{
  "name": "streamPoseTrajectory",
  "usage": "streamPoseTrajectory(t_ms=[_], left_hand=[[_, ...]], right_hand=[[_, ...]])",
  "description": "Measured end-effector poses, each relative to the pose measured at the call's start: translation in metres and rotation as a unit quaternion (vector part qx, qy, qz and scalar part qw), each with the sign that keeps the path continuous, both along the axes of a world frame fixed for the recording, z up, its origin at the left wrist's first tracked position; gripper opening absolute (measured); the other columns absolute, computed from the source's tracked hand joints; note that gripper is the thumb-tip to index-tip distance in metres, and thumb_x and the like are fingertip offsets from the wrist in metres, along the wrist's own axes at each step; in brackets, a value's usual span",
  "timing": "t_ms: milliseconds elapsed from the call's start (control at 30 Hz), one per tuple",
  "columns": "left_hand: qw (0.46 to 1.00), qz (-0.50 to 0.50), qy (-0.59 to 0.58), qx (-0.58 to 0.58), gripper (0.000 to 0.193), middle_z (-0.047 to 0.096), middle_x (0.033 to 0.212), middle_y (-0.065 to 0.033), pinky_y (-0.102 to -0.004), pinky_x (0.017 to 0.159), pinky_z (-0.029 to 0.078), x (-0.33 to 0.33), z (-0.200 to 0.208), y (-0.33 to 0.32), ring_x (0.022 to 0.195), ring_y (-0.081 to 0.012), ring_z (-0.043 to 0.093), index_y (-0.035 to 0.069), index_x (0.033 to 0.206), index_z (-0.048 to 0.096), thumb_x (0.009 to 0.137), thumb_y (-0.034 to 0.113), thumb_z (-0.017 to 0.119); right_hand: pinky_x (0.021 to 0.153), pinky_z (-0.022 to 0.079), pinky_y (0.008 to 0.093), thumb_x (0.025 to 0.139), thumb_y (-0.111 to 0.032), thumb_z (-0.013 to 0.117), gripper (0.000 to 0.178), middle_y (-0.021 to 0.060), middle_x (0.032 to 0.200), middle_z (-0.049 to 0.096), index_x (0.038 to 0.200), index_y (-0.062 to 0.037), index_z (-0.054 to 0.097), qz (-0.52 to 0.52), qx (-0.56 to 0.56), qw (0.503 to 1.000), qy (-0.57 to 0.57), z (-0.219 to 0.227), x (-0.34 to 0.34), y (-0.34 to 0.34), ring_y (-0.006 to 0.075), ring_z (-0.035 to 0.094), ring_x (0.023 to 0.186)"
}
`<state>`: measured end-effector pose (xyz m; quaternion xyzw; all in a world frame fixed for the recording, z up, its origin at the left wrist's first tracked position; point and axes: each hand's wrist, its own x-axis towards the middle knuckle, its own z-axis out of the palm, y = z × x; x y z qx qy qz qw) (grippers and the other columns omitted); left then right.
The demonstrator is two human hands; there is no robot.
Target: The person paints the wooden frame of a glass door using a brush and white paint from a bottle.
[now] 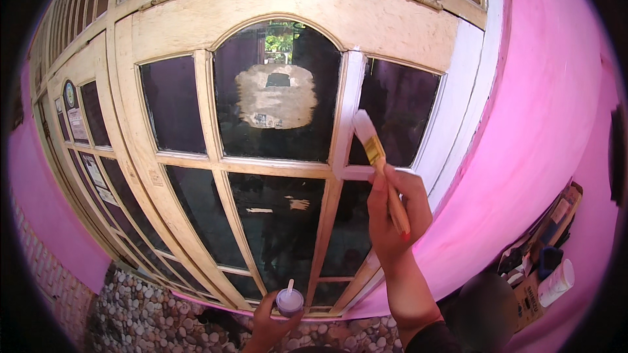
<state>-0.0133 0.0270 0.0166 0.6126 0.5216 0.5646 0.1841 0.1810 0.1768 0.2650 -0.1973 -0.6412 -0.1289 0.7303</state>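
My right hand (400, 206) grips the wooden handle of a paintbrush (373, 148). The brush's white-coated bristles are at a freshly white upright bar (348, 101) of a cream wooden window frame (271, 168), beside a dark glass pane (398, 114). Low in the view, my left hand (265, 324) is closed around a small cup (288, 299) of white paint, with a pale stick (290, 285) standing in it. White paint also covers part of the crossbar below the pane and the frame's right edge (451, 111).
A pink wall (543, 78) curves along the right. By its foot lie a cardboard box (528, 301), a white cup (556, 282) and assorted items. Pebbled flooring (150, 307) lies below. Another panelled section (98, 111) with stickers stands at the left. A torn paper patch (275, 95) clings to the arched pane.
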Motion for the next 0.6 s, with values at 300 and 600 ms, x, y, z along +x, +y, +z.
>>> streamPoseTrajectory(t_ms=[300,600], left_hand=[[1.000,-0.006,-0.001,0.002,0.059,0.069,0.111,-0.0139,-0.0344,0.088,0.058,0.002,-0.006,0.006,0.101,-0.0213,0.071,-0.004,0.124,0.061,0.076,0.009,0.092],[0.999,-0.004,-0.032,-0.007,0.057,0.070,0.107,-0.0133,-0.0372,0.086,0.056,0.002,-0.009,0.006,0.099,-0.0247,0.071,0.000,0.120,0.064,0.075,0.019,0.093]], right_hand=[[0.072,0.059,0.0314,0.084,0.008,0.077,0.022,0.0187,0.095,0.073,0.105,0.0058,0.070,0.023,-0.046,0.998,-0.022,-0.013,-0.003,0.000,0.0280,0.074,0.080],[0.077,0.060,0.0339,0.084,0.008,0.077,0.023,0.0206,0.096,0.073,0.105,0.0061,0.068,0.039,-0.038,0.998,-0.003,-0.001,0.003,-0.002,0.0302,0.074,0.085]])
